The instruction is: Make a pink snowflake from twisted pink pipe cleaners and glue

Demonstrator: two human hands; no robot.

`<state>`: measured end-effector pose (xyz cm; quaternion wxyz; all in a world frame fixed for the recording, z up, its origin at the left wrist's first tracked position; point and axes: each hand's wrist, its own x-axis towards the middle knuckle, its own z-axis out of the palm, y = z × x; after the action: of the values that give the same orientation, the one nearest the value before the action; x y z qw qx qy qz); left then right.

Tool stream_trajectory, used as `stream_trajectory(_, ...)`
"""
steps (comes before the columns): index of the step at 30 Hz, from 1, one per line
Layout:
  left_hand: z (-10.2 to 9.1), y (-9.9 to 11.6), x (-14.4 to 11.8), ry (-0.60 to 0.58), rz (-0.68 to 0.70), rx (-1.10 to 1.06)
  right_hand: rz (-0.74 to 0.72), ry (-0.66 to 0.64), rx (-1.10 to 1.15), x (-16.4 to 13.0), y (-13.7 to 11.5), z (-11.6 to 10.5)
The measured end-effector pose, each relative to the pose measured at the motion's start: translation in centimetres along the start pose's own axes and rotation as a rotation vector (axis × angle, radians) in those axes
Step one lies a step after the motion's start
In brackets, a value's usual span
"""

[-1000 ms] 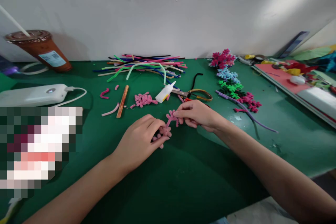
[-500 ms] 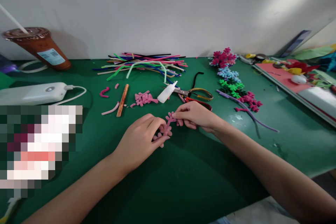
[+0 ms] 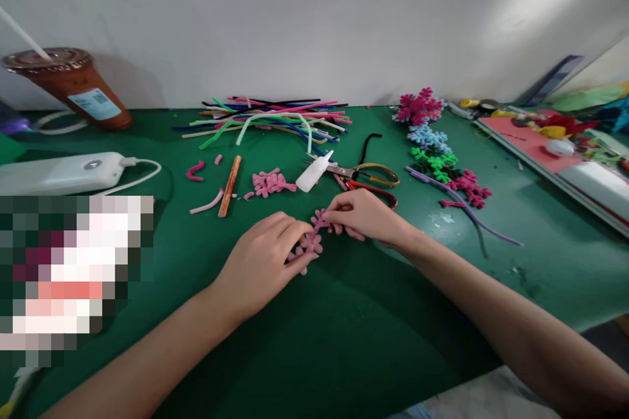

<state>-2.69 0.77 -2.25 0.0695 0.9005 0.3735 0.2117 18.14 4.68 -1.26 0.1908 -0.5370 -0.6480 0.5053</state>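
Your right hand [image 3: 366, 215] has tipped the pink sprig [image 3: 319, 218] slightly since the earlier frame, so its side arm lies closer to the pink flower-shaped piece [image 3: 310, 245], and the glue bottle [image 3: 313, 172] has rolled a little so that its yellow marking no longer shows. That leaves the two pink parts tightly grouped near the middle of the frame, with both your hands working on one small spot; you can't tell from this view whether the parts are joined. Your right thumb and forefinger are pinched together on the sprig, the other fingers curled under. Your left hand [image 3: 260, 258] is nearly closed, thumb and fingers around the flower-shaped piece and covering part of it. Just above your hands on the green tabletop [image 3: 373, 314] lie a cluster of pink pieces [image 3: 269, 183], a brown stick [image 3: 229, 186] and scissors [image 3: 346, 172] touching or close to the bottle. A pile of fuzzy stems [image 3: 275, 110] sits at upper centre against the pale wall [image 3: 275, 33]. You have colourful branched pieces [image 3: 435, 160] at upper right, a coral board [image 3: 506, 137] beyond them, and a drink cup [image 3: 95, 95] at upper left.
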Motion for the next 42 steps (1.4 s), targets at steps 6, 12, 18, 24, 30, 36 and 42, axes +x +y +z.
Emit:
stream_trajectory(6, 0.1, 0.0, -0.1, -0.003, 0.006, 0.008, -0.029, 0.104, -0.109, -0.1, -0.1, 0.3)
stream_trajectory(12, 0.0, 0.0, 0.0, 0.0, 0.003, -0.017, -0.363, 0.262, -0.304, -0.4, 0.0, 0.9)
stream_trajectory(18, 0.0, 0.0, 0.2, -0.011, 0.002, -0.009, -0.524, 0.156, -0.431, -0.4, 0.4, 1.4)
stream_trajectory(24, -0.1, 0.1, 0.0, -0.007, -0.002, -0.01, -0.51, 0.164, -0.43, -0.3, 0.5, 1.5)
stream_trajectory(30, -0.1, 0.2, 0.1, -0.002, -0.008, -0.011, -0.505, 0.162, -0.419, -0.1, 0.5, 1.7)
stream_trajectory(36, -0.1, 0.2, 0.0, 0.008, 0.004, -0.004, -0.474, 0.159, -0.402, -0.2, 0.6, 1.8)
stream_trajectory(42, 0.0, 0.2, 0.1, 0.006, 0.002, -0.004, -0.455, 0.153, -0.409, -0.1, 0.5, 1.8)
